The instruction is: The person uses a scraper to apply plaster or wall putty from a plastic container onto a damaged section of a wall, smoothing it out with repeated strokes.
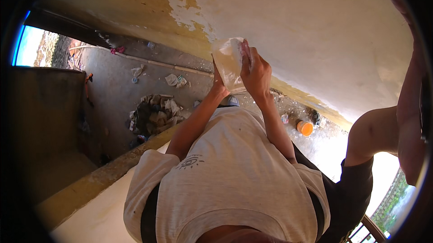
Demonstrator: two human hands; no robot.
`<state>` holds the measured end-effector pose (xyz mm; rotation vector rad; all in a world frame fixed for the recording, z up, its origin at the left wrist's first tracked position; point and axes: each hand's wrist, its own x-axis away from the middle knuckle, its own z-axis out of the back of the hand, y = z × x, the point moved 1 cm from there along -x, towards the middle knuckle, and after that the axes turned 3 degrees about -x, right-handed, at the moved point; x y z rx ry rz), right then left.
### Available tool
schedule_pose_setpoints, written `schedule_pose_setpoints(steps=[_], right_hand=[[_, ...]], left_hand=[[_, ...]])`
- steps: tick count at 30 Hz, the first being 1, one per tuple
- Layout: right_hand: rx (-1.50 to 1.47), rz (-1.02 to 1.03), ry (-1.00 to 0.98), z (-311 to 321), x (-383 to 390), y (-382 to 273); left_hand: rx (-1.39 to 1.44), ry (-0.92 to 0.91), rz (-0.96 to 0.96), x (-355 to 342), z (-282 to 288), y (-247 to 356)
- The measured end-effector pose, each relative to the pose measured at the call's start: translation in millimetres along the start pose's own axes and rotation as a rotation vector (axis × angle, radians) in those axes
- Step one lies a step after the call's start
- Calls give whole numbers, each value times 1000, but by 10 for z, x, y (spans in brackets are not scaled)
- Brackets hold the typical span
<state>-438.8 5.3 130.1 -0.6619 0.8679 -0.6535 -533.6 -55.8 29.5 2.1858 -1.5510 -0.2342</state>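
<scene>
In front of my chest, close to the wall, I hold up a clear plastic package, tilted and see-through. Its kind, a bag or a soft tub, is hard to make out. My left hand grips its lower left side, the fingers partly hidden behind it. On the other side, my right hand is closed at the package's upper right edge. By its fingertips shows a pinkish-red patch; whether that is a separate piece or part of the package I cannot tell.
The wall has peeling yellow paint. Below lie a rubbish heap, plastic scraps and a long pole. An orange bucket stands right. Another person's bare arm rises at the far right. A ledge runs lower left.
</scene>
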Motion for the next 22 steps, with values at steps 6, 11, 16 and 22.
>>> schedule_pose_setpoints(steps=[6,11,16,22], right_hand=[[18,-62,-121,-10,-5,58],[22,-86,-216,-166,103,102],[-127,-170,-101,-105,129,-38],[-67,-51,-64,-123,79,59]], left_hand=[[-20,40,14,-9,3,-15],[17,92,16,10,43,-46],[-66,97,36,-10,191,-48],[-56,129,63,-55,207,-61]])
